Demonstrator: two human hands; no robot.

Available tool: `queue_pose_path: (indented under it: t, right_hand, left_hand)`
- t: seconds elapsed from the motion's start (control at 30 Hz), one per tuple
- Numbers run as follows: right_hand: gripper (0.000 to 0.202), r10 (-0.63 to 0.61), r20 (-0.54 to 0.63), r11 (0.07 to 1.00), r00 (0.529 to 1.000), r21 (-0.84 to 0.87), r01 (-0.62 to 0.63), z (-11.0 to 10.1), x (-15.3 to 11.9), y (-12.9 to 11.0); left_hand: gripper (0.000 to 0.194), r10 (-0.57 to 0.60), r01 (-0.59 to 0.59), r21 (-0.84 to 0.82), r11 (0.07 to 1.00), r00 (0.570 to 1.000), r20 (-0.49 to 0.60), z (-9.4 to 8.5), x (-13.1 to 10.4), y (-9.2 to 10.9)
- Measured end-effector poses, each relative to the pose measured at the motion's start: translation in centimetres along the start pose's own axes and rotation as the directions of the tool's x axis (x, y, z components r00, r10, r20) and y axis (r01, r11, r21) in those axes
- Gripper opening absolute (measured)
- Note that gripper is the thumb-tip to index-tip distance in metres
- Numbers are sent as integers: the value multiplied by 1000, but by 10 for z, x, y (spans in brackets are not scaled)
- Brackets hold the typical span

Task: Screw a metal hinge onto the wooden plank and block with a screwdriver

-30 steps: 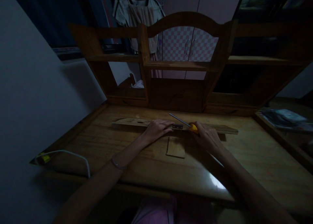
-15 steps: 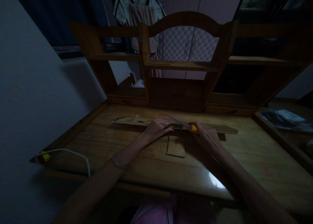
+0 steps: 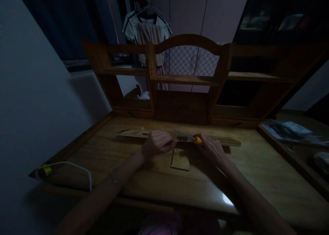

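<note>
A long wooden board [image 3: 226,141] lies across the desk with a small dark metal hinge [image 3: 182,138] on its near edge. My right hand [image 3: 212,148] is closed around the yellow handle of a screwdriver [image 3: 183,133], whose metal shaft points up and to the left above the board. Just left of the hinge, my left hand [image 3: 156,144] is curled, its thumb and fingertips pressed together; whatever they hold is too small to make out. Below the hinge, a small square wooden piece [image 3: 180,160] rests flat on the desk.
Behind the board stands a wooden shelf unit [image 3: 180,79] on the desk [image 3: 144,183]. A white cable [image 3: 69,163] and a yellow object [image 3: 46,170] sit at the left corner. Plastic-wrapped items [image 3: 293,128] lie on the right.
My left hand has lifted off the board's edge and curled its fingers, shifting slightly left. The right hand keeps the screwdriver in about the same pose. The camera view has tilted up.
</note>
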State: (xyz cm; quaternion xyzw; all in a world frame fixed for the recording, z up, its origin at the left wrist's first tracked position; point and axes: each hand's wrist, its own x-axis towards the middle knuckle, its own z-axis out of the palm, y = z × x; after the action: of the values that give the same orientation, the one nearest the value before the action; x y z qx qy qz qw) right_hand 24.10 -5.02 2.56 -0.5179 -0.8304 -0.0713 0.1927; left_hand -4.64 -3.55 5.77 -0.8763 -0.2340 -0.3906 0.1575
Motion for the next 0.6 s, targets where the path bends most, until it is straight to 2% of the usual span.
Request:
queue_pose_path:
  t: [0.1, 0.17, 0.23, 0.3, 0.37, 0.47, 0.6]
  right_hand:
    - [23, -1, -8, 1000, 1000, 7, 2, 1, -1, 2]
    - [23, -10, -3, 1000, 1000, 13, 10, 1, -1, 3]
    - [24, -31, 15, 999, 999, 23, 31, 1, -1, 4]
    - [25, -51, 33, 998, 998, 34, 50, 2, -1, 5]
    - [25, -67, 49, 997, 997, 47, 65, 3, -1, 5]
    - [28, -79, 63, 995, 995, 68, 75, 5, -1, 5]
    - [31, -86, 71, 992, 994, 102, 79, 7, -1, 6]
  left_hand:
    - [41, 78, -71, -35, 997, 964, 253, 0, 0, 17]
    - [47, 23, -8, -39, 999, 916, 400, 2, -6, 23]
    - [54, -81, 110, -31, 993, 868, 490, 5, -15, 25]
    - [63, -149, 209, -48, 977, 823, 548, 6, -25, 25]
    - [75, -163, 266, -92, 959, 792, 589, 7, -35, 25]
    - [86, -162, 321, -161, 933, 777, 608, 8, -44, 27]
    - [81, -209, 399, -202, 894, 772, 600, 10, -49, 28]
